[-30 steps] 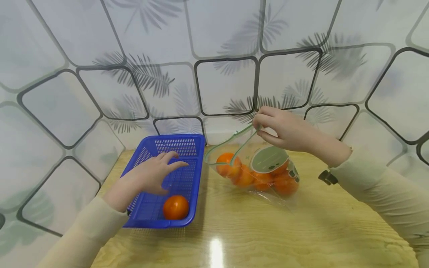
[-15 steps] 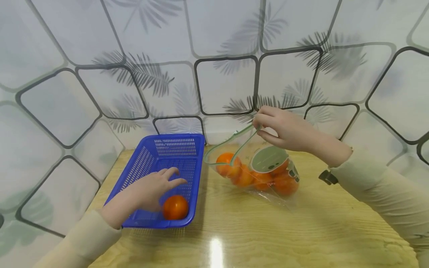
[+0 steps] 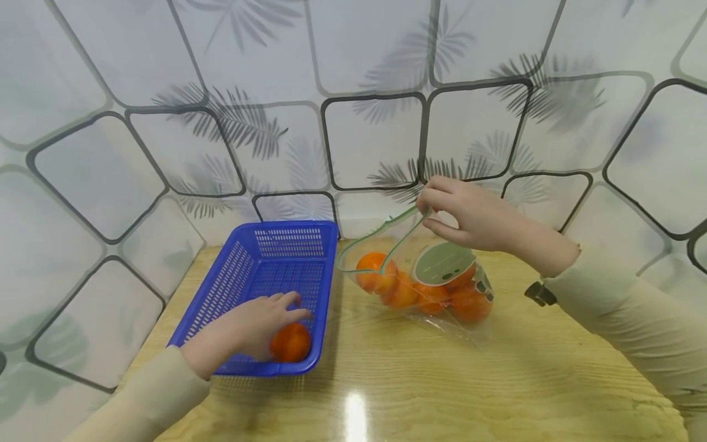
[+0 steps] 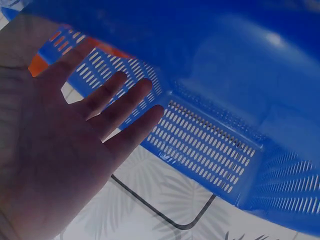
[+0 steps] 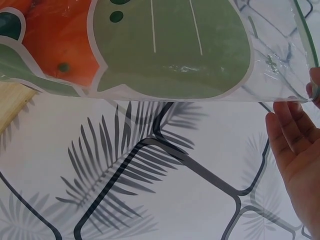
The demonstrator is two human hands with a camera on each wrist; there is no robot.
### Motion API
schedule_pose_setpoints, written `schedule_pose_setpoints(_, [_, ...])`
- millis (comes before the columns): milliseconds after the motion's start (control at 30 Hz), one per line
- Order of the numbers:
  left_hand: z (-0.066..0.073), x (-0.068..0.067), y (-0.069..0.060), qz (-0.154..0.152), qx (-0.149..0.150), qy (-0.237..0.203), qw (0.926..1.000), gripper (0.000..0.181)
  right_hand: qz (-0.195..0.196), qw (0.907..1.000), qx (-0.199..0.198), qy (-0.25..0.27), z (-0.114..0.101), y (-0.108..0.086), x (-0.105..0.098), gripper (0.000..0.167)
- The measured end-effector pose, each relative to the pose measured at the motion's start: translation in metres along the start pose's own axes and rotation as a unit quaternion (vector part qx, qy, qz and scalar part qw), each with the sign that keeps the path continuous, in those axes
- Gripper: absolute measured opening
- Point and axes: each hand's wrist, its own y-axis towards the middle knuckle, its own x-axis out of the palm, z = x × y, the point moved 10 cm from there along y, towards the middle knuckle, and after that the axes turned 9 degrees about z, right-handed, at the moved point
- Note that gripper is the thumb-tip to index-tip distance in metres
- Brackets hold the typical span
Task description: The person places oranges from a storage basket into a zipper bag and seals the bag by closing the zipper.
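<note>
In the head view, my left hand (image 3: 256, 325) is inside the blue basket (image 3: 327, 279), beside the round orange (image 3: 291, 343) in its near right corner. Its fingers reach over the fruit and partly cover it. The left wrist view has the fingers (image 4: 127, 107) spread and fairly straight, with bits of orange behind the hand. My right hand (image 3: 464, 212) pinches the green-edged mouth of a clear plastic bag (image 3: 405, 242) and holds it up. Several oranges (image 3: 400, 293) lie in the bag, seen through the plastic. The right wrist view shows its green print (image 5: 170, 55) close up.
A wooden table (image 3: 409, 393) carries the basket on the left and the bag right of it. Close behind stands a patterned wall (image 3: 375, 141), which also runs along the left side. A dark band (image 3: 541, 293) sits at my right wrist.
My left hand has come down and nearer in the basket, from above its middle to the orange, which has shifted very slightly. The right hand and the bag have stayed put.
</note>
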Motion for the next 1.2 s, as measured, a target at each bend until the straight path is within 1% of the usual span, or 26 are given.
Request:
schedule_pose_setpoints(167, [0.001,0.007,0.003,-0.009,0.004,0.002,0.9999,0.076,-0.001,1.0000,0.005,0.000,0.000,0.000,0.001,0.014])
schedule_pose_setpoints(333, [0.000,0.013,0.003,-0.019,0.000,0.001,0.9998,0.069,-0.002,1.0000,0.004,0.002,-0.001,-0.001,0.001,0.015])
schedule_pose_setpoints(533, [0.000,0.015,0.005,-0.019,0.009,-0.008,0.9998,0.062,-0.009,0.9998,0.018,0.006,0.001,-0.001,0.002,0.015])
schedule_pose_setpoints(700, [0.000,0.018,0.006,-0.026,0.012,-0.006,0.9996,0.063,-0.014,0.9995,0.026,0.010,0.002,-0.002,0.004,0.014])
schedule_pose_setpoints(1000, [-0.001,0.023,0.008,-0.045,0.003,0.006,0.9990,0.070,-0.012,0.9994,0.030,0.010,0.003,-0.005,0.007,0.015])
schedule_pose_setpoints(1200, [-0.002,0.023,0.009,-0.044,0.000,0.014,0.9989,0.070,-0.014,0.9987,0.046,0.016,0.006,-0.004,0.007,0.015])
